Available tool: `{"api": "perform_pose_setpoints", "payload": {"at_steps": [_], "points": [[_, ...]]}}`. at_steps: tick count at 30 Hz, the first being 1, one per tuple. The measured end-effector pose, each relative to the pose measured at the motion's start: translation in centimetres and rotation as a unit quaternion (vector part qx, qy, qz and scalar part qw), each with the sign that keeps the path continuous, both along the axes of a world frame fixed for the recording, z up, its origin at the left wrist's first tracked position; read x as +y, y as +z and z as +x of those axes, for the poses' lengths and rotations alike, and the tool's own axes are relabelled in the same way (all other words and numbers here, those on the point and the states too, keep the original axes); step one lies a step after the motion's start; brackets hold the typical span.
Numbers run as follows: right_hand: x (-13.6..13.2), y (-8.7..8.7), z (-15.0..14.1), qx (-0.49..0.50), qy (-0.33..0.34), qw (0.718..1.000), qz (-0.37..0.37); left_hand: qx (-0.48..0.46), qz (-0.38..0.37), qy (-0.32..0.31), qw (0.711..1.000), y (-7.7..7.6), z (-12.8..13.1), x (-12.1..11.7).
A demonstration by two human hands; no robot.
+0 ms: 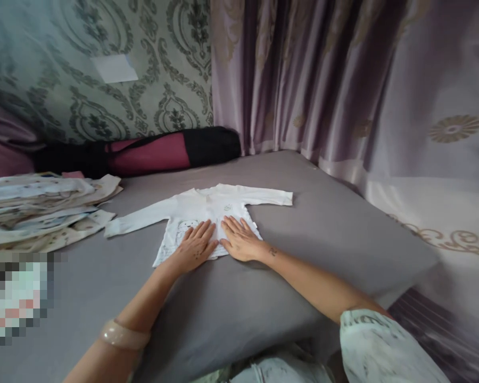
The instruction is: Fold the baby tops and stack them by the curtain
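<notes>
A small white long-sleeved shirt (pixel 207 205) lies spread on the grey bed sheet (pixel 311 234), its sleeves stretched out to both sides. An animal print shows on its lower left front, partly beside my fingers. My left hand (pixel 197 246) rests flat on the lower middle of the shirt, fingers apart. Just to its right, my right hand (pixel 241 238) presses flat on the lower right front, also with spread fingers. Neither hand grips the cloth. The fabric under both palms is hidden.
A pile of light-coloured clothes (pixel 43 213) lies on the bed at left. Along the patterned wall rests a long black and dark red bundle (pixel 151 151). Purple curtains (pixel 303 80) hang at the right edge of the bed. A pixelated patch (pixel 18 303) covers the lower left.
</notes>
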State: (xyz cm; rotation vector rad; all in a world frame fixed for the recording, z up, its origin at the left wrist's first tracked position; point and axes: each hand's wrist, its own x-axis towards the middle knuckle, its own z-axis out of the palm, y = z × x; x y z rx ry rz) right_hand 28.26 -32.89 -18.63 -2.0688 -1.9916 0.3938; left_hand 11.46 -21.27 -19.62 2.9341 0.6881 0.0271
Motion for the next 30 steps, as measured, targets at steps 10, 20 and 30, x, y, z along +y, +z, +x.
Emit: {"api": "perform_pose_setpoints", "payload": {"at_steps": [10,20,30], "points": [[1.2,2.3,11.6,0.104,-0.156,0.976,0.115,0.001,-0.006,-0.015,1.000,3.5,3.1,2.7],[-1.1,2.8,21.1,-0.020,-0.393,0.919,0.016,-0.068,-0.023,0.001,0.997,3.0,9.5,6.4],[0.3,1.9,23.4,0.081,-0.447,0.890,-0.038,-0.070,-0.061,-0.032,0.995,2.0,15.2,8.8]]}}
